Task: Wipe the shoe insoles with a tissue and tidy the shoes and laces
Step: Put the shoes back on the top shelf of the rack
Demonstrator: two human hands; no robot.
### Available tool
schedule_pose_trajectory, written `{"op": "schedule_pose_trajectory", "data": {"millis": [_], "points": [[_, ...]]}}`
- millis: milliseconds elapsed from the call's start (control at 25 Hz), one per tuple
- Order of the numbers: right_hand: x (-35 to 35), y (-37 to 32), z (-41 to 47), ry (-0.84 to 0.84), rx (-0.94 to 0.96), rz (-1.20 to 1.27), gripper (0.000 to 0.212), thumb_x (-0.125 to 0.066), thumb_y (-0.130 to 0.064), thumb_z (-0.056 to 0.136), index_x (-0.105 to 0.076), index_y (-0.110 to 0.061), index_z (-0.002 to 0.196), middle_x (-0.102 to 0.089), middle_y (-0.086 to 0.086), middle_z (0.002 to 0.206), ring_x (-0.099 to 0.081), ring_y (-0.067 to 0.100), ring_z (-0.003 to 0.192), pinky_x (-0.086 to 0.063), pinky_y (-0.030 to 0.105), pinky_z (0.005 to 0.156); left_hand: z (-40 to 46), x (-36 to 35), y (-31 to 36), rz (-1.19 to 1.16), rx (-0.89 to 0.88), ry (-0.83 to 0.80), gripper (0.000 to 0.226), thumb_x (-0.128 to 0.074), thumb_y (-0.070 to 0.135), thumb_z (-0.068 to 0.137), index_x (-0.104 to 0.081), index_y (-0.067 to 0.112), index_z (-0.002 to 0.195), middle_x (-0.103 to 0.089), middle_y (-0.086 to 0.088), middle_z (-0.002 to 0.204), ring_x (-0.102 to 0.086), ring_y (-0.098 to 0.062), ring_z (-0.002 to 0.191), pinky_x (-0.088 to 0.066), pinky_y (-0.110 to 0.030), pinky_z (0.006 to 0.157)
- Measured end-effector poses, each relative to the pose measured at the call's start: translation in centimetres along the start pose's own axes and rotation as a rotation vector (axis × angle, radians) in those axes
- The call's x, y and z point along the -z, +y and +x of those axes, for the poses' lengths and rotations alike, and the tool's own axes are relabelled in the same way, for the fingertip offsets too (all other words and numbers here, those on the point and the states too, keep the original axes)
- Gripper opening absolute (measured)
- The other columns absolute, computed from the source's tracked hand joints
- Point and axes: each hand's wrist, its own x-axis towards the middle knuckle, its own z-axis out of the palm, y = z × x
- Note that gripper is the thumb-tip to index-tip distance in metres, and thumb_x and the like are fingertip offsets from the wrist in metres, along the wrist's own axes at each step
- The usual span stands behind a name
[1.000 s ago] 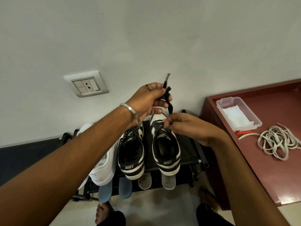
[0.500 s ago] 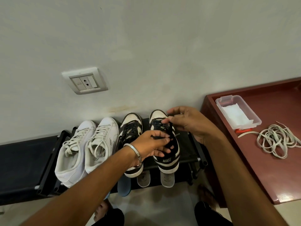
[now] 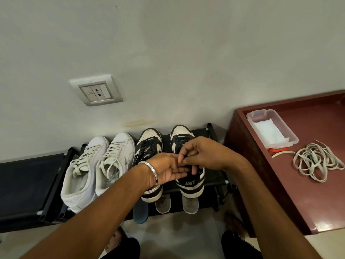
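Two black-and-white sneakers stand on a low black rack [image 3: 28, 184], toes to the wall. Both my hands are over the right sneaker [image 3: 190, 183]. My left hand [image 3: 168, 171], with a metal bracelet at the wrist, lies with straight fingers across that shoe's opening. Just above the tongue, my right hand [image 3: 203, 156] pinches the black lace [image 3: 183, 156] between curled fingertips. The left sneaker [image 3: 149, 144] is partly hidden by my left wrist. A clear box of white tissues [image 3: 270, 129] sits on the maroon table [image 3: 280, 193].
A pair of white sneakers [image 3: 97, 165] stands left of the dark pair. Insoles, one blue [image 3: 141, 212] and two pale [image 3: 190, 204], stick out below the rack. Loose white laces [image 3: 315, 159] lie on the table. A wall socket [image 3: 99, 92] is above.
My left hand came down from holding the lace up high and its fingers have straightened over the right sneaker. My right hand moved back from the toe to pinch the lace at the tongue.
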Motion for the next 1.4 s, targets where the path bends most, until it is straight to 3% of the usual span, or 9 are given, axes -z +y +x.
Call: {"op": "schedule_pose_trajectory", "data": {"millis": [160, 320, 480, 600, 680, 800, 960, 1200, 1400], "points": [[-0.8, -0.2, 0.0, -0.145, -0.112, -0.198, 0.020, -0.058, -0.007, 0.092, -0.072, -0.020, 0.096, -0.073, -0.005, 0.077, -0.072, 0.014, 0.062, -0.059, 0.027, 0.076, 0.2, 0.2, 0.5, -0.014, 0.071, -0.002, 0.034, -0.031, 0.004, 0.091, -0.063, 0.001, 0.101, -0.068, -0.015, 0.092, -0.067, -0.022, 0.078, -0.054, -0.034, 0.085], [-1.6, 0.1, 0.6, -0.266, -0.243, -0.307, 0.027, -0.054, -0.014, 0.090, -0.067, -0.019, 0.113, -0.075, 0.002, 0.097, -0.074, 0.013, 0.069, -0.058, 0.035, 0.088, 0.3, -1.1, 1.0, 0.049, 0.074, 0.078, 0.021, -0.038, 0.014, 0.092, -0.057, 0.005, 0.094, -0.064, -0.011, 0.086, -0.061, -0.021, 0.073, -0.050, -0.033, 0.077], [-2.5, 0.2, 0.8, -0.363, -0.396, -0.402, 0.035, -0.054, -0.023, 0.090, -0.059, -0.013, 0.122, -0.075, 0.011, 0.092, -0.068, 0.013, 0.067, -0.056, 0.029, 0.074, 0.3, -2.7, 1.0, 0.167, 0.041, 0.214, 0.027, -0.040, 0.011, 0.095, -0.059, 0.003, 0.112, -0.059, -0.013, 0.124, -0.059, -0.024, 0.106, -0.042, -0.035, 0.096], [-3.1, -0.2, 0.9, -0.361, -0.445, -0.462, 0.046, -0.057, -0.031, 0.090, -0.050, -0.016, 0.133, -0.067, 0.001, 0.084, -0.071, 0.016, 0.073, -0.055, 0.028, 0.073, 0.0, -3.2, 1.1, 0.302, 0.033, 0.247, 0.033, -0.040, 0.014, 0.097, -0.059, 0.005, 0.123, -0.050, -0.012, 0.143, -0.045, -0.025, 0.134, -0.038, -0.035, 0.102], [-3.4, -0.2, 0.9, -0.338, -0.457, -0.503, 0.053, -0.061, -0.036, 0.086, -0.049, -0.020, 0.135, -0.069, -0.003, 0.092, -0.074, 0.016, 0.078, -0.058, 0.030, 0.081, -0.4, -3.6, 1.3, 0.478, -0.022, 0.292, 0.030, -0.041, 0.015, 0.099, -0.066, 0.009, 0.113, -0.058, -0.009, 0.135, -0.050, -0.024, 0.128, -0.042, -0.033, 0.096], [-3.5, -0.1, 0.8, -0.304, -0.485, -0.549, 0.058, -0.065, -0.041, 0.082, -0.051, -0.024, 0.135, -0.075, 0.000, 0.087, -0.073, 0.013, 0.078, -0.057, 0.033, 0.086, -0.2, -4.1, 0.6, 0.642, -0.110, 0.307, 0.034, -0.038, 0.016, 0.102, -0.063, 0.006, 0.124, -0.061, -0.013, 0.126, -0.055, -0.026, 0.118, -0.042, -0.037, 0.102], [-3.4, -0.1, 0.6, -0.324, -0.492, -0.569, 0.055, -0.067, -0.043, 0.081, -0.056, -0.023, 0.132, -0.076, 0.002, 0.084, -0.071, 0.012, 0.082, -0.056, 0.031, 0.088, 0.5, -4.4, 0.1, 0.716, -0.060, 0.234, 0.031, -0.036, 0.029, 0.098, -0.061, 0.011, 0.097, -0.058, -0.011, 0.095, -0.052, -0.022, 0.087, -0.039, -0.034, 0.081], [-3.1, -0.4, 0.3, -0.353, -0.496, -0.499, 0.060, -0.070, -0.041, 0.084, -0.051, -0.021, 0.137, -0.076, 0.006, 0.101, -0.071, 0.016, 0.094, -0.053, 0.035, 0.096, 0.9, -4.9, 0.6, 0.886, -0.039, 0.224, 0.035, -0.031, 0.034, 0.099, -0.053, 0.014, 0.081, -0.049, -0.007, 0.080, -0.044, -0.019, 0.076, -0.034, -0.032, 0.071], [-2.6, 0.0, 0.0, -0.372, -0.387, -0.441, 0.046, -0.066, -0.032, 0.090, -0.053, -0.022, 0.133, -0.076, 0.002, 0.101, -0.071, 0.011, 0.095, -0.049, 0.031, 0.098, 0.4, -4.8, 0.6, 0.855, -0.044, 0.235, 0.036, -0.028, 0.035, 0.100, -0.053, 0.012, 0.085, -0.049, -0.008, 0.079, -0.043, -0.021, 0.077, -0.034, -0.032, 0.072]]}}
